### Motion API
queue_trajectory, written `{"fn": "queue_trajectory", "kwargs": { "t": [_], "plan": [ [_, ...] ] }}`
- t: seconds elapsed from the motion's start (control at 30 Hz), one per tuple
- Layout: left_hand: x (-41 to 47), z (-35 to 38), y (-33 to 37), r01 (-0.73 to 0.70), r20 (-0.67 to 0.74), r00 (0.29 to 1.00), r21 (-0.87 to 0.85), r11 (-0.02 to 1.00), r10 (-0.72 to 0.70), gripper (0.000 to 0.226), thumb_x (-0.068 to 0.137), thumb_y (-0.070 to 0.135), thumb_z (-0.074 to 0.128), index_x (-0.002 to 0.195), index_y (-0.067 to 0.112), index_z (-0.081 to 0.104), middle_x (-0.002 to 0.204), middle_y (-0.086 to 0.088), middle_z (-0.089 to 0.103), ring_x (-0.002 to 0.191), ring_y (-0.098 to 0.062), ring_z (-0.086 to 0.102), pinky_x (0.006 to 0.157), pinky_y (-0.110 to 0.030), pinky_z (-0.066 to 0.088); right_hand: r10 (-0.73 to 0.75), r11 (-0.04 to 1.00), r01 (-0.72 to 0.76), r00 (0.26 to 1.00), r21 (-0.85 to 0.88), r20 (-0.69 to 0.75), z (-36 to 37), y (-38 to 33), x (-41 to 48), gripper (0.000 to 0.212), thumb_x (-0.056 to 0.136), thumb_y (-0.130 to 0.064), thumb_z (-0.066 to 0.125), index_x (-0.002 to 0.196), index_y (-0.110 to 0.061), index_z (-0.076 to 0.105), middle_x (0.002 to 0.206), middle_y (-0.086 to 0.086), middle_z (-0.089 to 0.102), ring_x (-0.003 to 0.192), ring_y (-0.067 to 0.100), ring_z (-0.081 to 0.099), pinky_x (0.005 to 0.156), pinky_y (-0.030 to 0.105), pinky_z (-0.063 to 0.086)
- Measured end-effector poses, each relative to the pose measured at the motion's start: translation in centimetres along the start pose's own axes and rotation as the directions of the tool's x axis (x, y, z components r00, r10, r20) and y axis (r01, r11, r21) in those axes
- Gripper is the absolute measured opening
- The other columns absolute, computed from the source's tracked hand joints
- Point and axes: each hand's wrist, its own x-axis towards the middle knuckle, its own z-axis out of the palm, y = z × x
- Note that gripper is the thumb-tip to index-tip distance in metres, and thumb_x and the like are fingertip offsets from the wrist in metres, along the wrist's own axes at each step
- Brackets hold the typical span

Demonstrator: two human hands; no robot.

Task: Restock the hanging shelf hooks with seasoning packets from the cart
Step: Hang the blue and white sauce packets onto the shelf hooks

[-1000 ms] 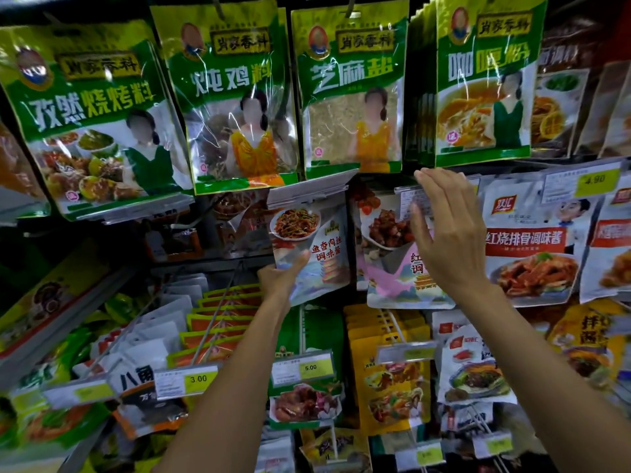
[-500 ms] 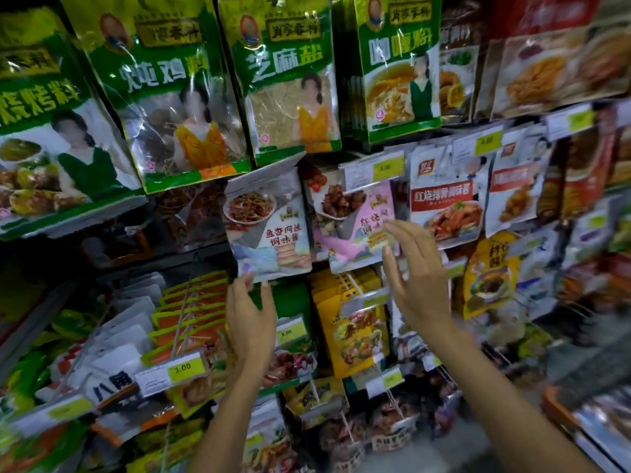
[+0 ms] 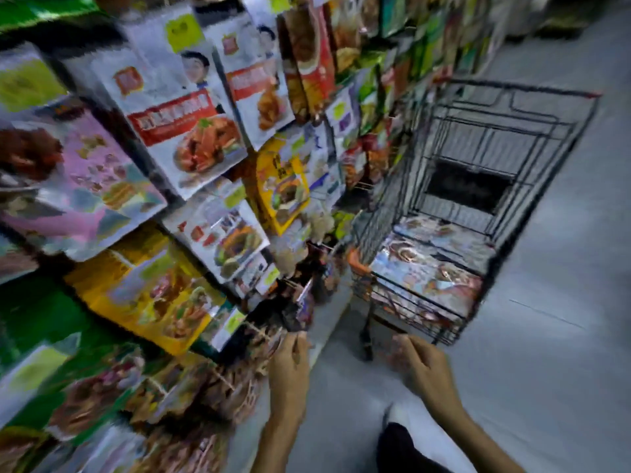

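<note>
1. Found in the near end of the cart (image 3: 512,107): packets (image 3: 430,268), lying flat and overlapping in a loose layer, well apart from both hands.
2. Left hand (image 3: 290,367): low, just beside the bottom rows of hung packs (image 3: 186,131), fingers loosely extended, nothing held.
3. Right hand (image 3: 425,370): over the floor (image 3: 563,268), short of the cart's near wall, fingers lightly curled, apparently empty; fingertips blurred.
4. Judged light, thin and limp: flat rectangular pouches of glossy film, probably slippery face to face and prone to sliding off a stack.
5. Best taken by a pinch at the stiffer sealed top edge, where a hanging hole presumably sits; hole not discernible. Likely to sag or slump if gripped mid-body, more so with several at once.
6. Cart: rigid black wire grid, open-topped, orange trim (image 3: 355,260) at one near corner.
7. Hung packs: same glossy printed film in white, yellow, pink and green, overlapping in tilted rows. Heavy motion blur; print unreadable.
</note>
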Motion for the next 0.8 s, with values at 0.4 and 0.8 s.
{"fn": "queue_trajectory", "kwargs": {
  "t": [0.4,0.8],
  "plan": [
    [12.7,16.5,3.9,0.021,0.305,0.950,0.129,0.991,-0.060,0.019,0.098,0.023,0.050,0.104,0.013,0.065,0.087,0.001,0.069,0.084,-0.019,0.065,0.068,-0.029,0.047,0.247,0.968,-0.251,0.949,0.004,-0.198,-10.3,5.5,13.4,0.016,0.096,-0.008,0.054,0.088,-0.007,0.068,0.069,0.017,0.069,0.063,0.031,0.067,0.060,0.036,0.055],
    [31.4,24.7,7.2,-0.243,0.376,0.919,0.308,0.920,0.117,0.017,0.095,0.011,0.055,0.109,0.005,0.064,0.098,-0.010,0.065,0.094,-0.029,0.061,0.076,-0.030,0.044,0.488,0.871,-0.480,0.817,0.107,-0.308,-8.6,11.5,30.2,0.024,0.098,-0.020,0.052,0.093,-0.001,0.066,0.076,0.010,0.072,0.071,0.027,0.068,0.069,0.042,0.056]
  ]
}}
